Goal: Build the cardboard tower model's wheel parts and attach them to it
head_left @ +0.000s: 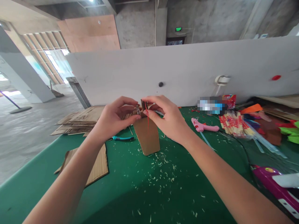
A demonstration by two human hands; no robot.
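Over the table's middle, a tan cardboard piece (149, 138) stands upright, its lower end near the green tabletop. My left hand (116, 116) is closed at its top left corner, thumb and fingers pinching a small layered cardboard bit (138, 109). My right hand (164, 113) pinches the top right, where dark layered edges (143, 105) show between the fingers. A thin red string (147, 119) hangs from the right fingertips down the cardboard's front. How the small parts join the larger piece is hidden by my fingers.
Pale shavings (161, 168) litter the green table (121, 193). Cardboard sheets (81, 118) are stacked at left, with teal-handled pliers (122, 138) nearer. At right lie a pink glue gun (204, 126), bundled sticks (235, 124) and a purple tool (271, 180). A white partition (130, 74) stands behind.
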